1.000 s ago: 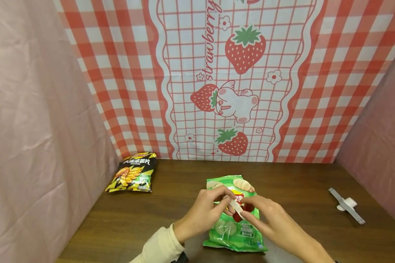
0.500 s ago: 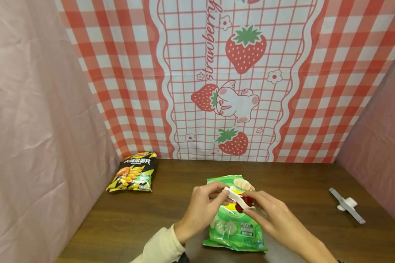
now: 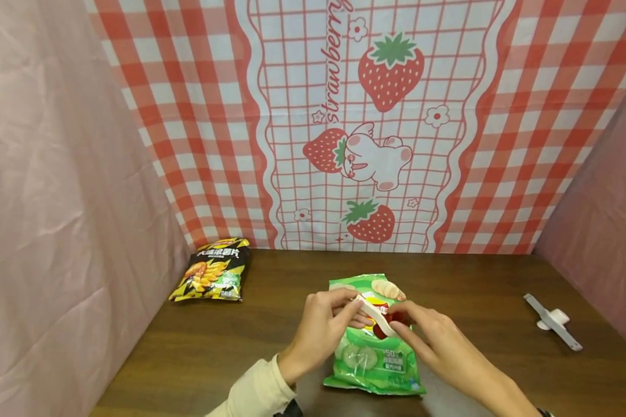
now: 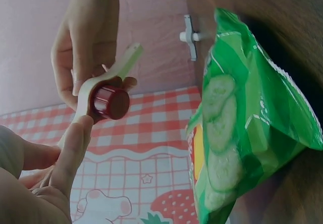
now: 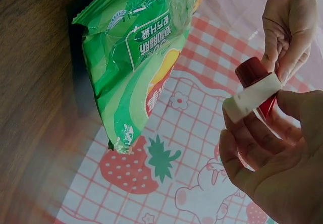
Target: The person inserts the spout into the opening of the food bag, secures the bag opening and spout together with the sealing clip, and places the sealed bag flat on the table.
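Observation:
A cream-coloured clip (image 3: 377, 317) with a dark red knob is held between both hands above a green chip bag (image 3: 372, 370) lying on the table. My left hand (image 3: 320, 327) pinches one end of the clip between thumb and fingers. At its other end, the fingers and thumb of my right hand (image 3: 440, 344) grip the clip. The red knob (image 4: 112, 102) shows clearly in the left wrist view, beside the pale strip (image 4: 87, 95). In the right wrist view the knob (image 5: 251, 71) sticks out past the strip (image 5: 255, 97).
A black and yellow chip bag (image 3: 212, 271) lies at the table's back left. On the right lies a grey clip with a white knob (image 3: 553, 320). Checked cloth (image 3: 208, 133) hangs behind the brown table (image 3: 208, 347), with pink cloth at both sides.
The clip and its red knob have shifted slightly up and right from a second ago, with both hands still holding it. The view has tilted down-to-up slightly; the bags stay put.

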Action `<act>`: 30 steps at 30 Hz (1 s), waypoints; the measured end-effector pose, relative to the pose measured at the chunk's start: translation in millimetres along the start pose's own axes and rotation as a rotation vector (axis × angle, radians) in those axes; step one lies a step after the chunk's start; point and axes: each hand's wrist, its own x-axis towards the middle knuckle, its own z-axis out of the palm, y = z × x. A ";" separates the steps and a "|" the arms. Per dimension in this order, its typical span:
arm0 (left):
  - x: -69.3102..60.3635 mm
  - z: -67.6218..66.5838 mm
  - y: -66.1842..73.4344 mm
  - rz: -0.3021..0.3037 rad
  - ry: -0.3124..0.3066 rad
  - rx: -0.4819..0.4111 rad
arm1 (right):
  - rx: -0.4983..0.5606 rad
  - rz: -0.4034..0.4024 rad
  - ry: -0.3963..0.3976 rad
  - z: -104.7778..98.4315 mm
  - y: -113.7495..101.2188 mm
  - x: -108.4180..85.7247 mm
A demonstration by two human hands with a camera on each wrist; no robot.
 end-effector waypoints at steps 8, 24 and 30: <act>-0.1 -0.6 1.9 -0.037 -0.010 -0.076 | 0.082 0.002 -0.009 -0.2 -0.9 0.8; -1.0 -1.6 4.1 -0.012 -0.040 -0.135 | 0.063 -0.076 0.061 1.9 -2.3 0.8; 0.6 -8.4 0.2 0.025 -0.132 -0.096 | 0.148 -0.073 0.071 1.9 3.3 0.3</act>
